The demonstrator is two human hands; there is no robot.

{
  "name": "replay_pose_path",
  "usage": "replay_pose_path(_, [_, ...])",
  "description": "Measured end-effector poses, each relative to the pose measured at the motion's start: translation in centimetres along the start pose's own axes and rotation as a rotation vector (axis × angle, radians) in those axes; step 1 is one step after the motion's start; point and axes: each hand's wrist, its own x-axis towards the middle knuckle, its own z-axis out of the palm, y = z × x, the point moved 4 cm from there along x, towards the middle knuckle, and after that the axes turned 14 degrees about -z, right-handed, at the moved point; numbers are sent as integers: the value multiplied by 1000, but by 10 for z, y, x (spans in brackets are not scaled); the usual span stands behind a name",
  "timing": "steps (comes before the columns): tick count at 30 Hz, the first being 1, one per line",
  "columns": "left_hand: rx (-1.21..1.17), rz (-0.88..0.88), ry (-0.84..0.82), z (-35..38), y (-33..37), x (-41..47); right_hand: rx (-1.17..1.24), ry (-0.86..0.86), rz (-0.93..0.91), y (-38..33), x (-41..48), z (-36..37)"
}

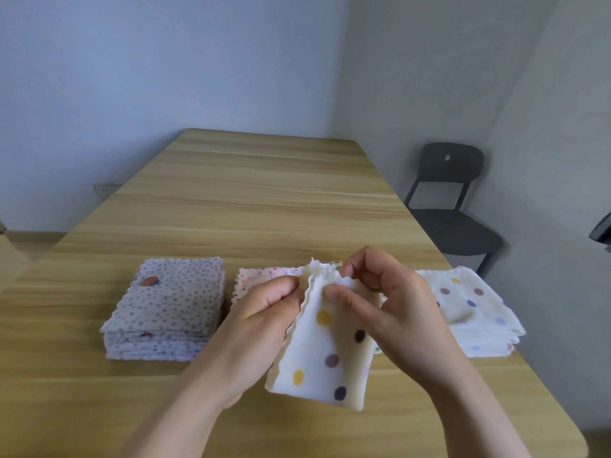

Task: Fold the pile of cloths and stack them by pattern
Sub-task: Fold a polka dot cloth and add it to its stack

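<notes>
cloth (pixel 325 355): soft, fluffy | table (pixel 251 200): matt wood grain | chair (pixel 453 206): matt plastic

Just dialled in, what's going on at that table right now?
A person is folding a white big-dot cloth over the wooden table. The left hand and right hand both pinch its top edge. Three stacks lie on the table: a grey small-dot stack at left, a pinkish speckled stack behind the hands, and a matching big-dot stack at right.
</notes>
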Motion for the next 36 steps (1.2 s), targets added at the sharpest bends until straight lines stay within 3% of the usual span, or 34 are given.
replay_pose_path(3, [-62,-40,8,1,1,-4,-30,-8,1,2,1,2])
replay_pose_path(6, [85,25,19,2,6,-9,-35,-12,5,4,1,3])
replay_pose_path(11, [237,148,150,-2,8,-6,-50,-6,9,9,0,0])
replay_pose_path(15, [248,238,242,-11,10,-5,-250,-37,-2,18,-3,-15])
replay_pose_path(21, [449,437,474,-12,11,-6,-343,-30,-104,11,0,-14])
replay_pose_path(28, [508,528,461,-7,14,-7,-354,113,-93,19,-5,-9])
replay_pose_path(32, [394,504,480,-6,12,-7,-261,246,9,32,-10,-9])
replay_pose_path(36, [269,480,490,-7,13,-5,119,308,378,47,-22,-3])
